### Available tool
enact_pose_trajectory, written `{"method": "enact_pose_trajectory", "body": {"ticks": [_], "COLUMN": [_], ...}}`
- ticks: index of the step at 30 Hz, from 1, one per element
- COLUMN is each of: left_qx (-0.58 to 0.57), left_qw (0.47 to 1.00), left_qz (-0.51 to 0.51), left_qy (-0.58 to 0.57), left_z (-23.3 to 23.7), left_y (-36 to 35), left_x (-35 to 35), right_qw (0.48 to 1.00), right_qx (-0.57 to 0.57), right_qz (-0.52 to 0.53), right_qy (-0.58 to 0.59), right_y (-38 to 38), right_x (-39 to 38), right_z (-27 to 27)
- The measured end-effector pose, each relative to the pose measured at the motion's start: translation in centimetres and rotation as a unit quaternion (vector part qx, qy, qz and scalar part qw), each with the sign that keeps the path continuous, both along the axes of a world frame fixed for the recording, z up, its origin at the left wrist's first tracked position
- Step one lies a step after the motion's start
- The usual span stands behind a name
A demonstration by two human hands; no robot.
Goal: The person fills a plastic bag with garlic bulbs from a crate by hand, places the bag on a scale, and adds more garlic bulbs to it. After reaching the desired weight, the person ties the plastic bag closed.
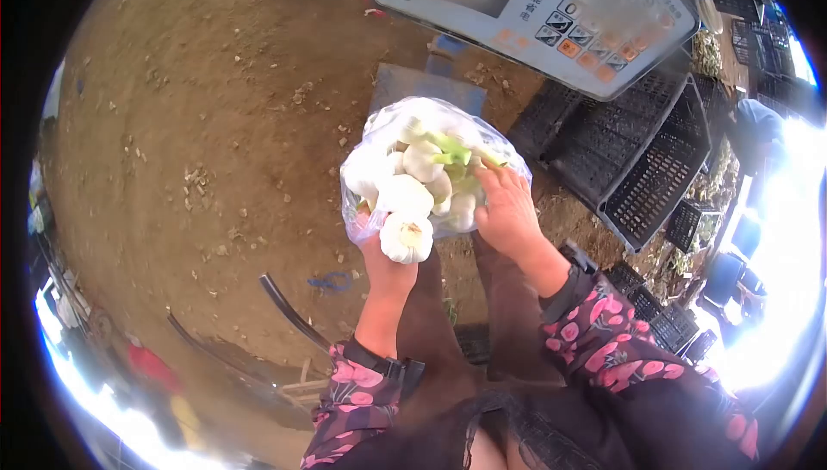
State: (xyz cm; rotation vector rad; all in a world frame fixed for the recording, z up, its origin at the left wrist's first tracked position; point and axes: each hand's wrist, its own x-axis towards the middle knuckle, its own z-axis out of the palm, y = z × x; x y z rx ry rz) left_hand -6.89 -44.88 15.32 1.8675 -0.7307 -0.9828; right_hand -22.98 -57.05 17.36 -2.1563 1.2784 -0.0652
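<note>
Bag: I see a clear plastic bag (431, 168) held up in the air between both hands, over the brown dirt ground (215, 125) and just in front of the scale.
Contents: the bag is packed with white garlic bulbs (405, 199), with a few short green stalk ends (452, 153) poking up near the top. One bulb bulges out low against the plastic, right above the left hand.
Left hand: the left hand (388, 267) sits under the bag's bottom and carries it from below. Its fingers are curled up around the plastic, though the bag hides most of them.
Right hand: the right hand (508, 211) lies against the bag's right side. Its fingers are bent and closed on the plastic by the stalk ends.
Sleeves: both forearms wear dark floral sleeves with pink blossoms (594, 332).
Scale: a grey-white electronic scale head with a keypad (534, 5) leans in beyond the bag, and a flat grey plate (413, 82) lies on the ground below it, partly behind the bag.
Crates: black slatted plastic crates (637, 160) stand on the ground to the right of the bag, close to the scale.
Ground litter: I can make out a small blue scrap (332, 280) and a dark curved strip (289, 311) on the ground, left of the left forearm.
</note>
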Motion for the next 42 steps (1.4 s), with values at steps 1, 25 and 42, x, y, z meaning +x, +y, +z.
{"method": "enact_pose_trajectory", "body": {"ticks": [1,25,42], "left_qx": [0.014,0.074,0.003], "left_qw": [0.998,0.94,0.942], "left_qz": [-0.025,-0.292,-0.174], "left_qy": [-0.049,-0.164,-0.287], "left_z": [0.0,4.1,4.1], "left_y": [0.2,1.9,-1.0], "left_x": [-0.2,1.2,1.4], "right_qw": [0.986,0.925,0.966], "right_qx": [-0.032,0.198,0.252], "right_qz": [0.106,0.324,-0.061], "right_qy": [0.125,0.029,0.01], "right_y": [0.0,-3.6,-5.5], "right_x": [-0.5,-3.4,7.0], "right_z": [0.0,10.8,1.6]}}
